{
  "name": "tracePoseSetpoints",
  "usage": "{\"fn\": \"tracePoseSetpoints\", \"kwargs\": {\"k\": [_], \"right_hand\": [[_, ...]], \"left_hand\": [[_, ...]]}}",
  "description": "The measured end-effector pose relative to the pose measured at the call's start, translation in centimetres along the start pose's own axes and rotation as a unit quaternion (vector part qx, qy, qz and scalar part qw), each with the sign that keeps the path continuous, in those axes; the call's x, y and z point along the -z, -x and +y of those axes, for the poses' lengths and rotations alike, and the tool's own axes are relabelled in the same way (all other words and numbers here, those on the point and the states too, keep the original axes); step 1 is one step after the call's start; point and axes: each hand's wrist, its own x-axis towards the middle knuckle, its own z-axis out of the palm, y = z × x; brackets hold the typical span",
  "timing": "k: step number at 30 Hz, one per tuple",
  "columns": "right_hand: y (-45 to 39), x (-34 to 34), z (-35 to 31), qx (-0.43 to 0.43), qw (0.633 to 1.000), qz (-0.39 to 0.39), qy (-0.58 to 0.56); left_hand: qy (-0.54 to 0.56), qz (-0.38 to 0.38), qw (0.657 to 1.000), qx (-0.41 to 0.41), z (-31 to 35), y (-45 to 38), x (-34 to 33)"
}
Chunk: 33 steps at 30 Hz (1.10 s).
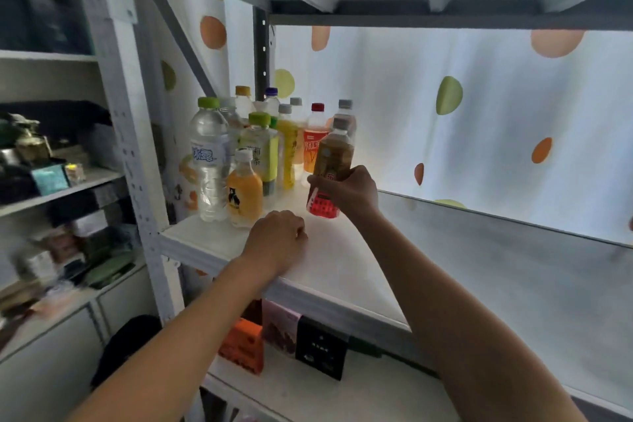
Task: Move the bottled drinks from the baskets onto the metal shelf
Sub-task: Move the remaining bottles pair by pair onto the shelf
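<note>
Bottles crowd the left end of the metal shelf [342,271]: a tall clear water bottle [209,161] with a green cap, a small orange juice bottle [244,193] in front, and yellow, green-labelled and red-capped drinks behind. I see my right hand [349,192] wrapped round a brown tea bottle [330,169] with a red lower label, tilted, its base at or just above the shelf board, just right of the group. My left hand [277,241] rests on the shelf's front part, fingers curled, holding nothing, just beside the juice bottle. Boxes [284,341] stand on the shelf below.
</note>
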Motion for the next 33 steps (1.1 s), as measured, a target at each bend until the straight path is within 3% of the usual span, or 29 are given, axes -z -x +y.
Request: {"fn": "tracePoseSetpoints", "kwargs": {"k": [8, 16, 21, 33], "right_hand": [[-2.9, -3.7, 0.0, 0.011, 0.998, -0.019, 0.055], [-4.5, -6.4, 0.2, 0.004, 1.0, -0.014, 0.022], [-5.0, -7.2, 0.0, -0.059, 0.995, -0.069, -0.051], [-4.5, -7.7, 1.8, -0.023, 0.997, -0.066, 0.01]], "left_hand": [[0.067, 0.004, 0.997, 0.038, -0.6, 0.7, -0.6], [0.074, 0.01, 0.995, 0.06, -0.7, 0.6, -0.5], [0.102, 0.025, 0.99, 0.095, -0.8, 0.6, -0.5], [0.107, 0.04, 0.986, 0.12, -0.8, 0.6, -0.4]]}}
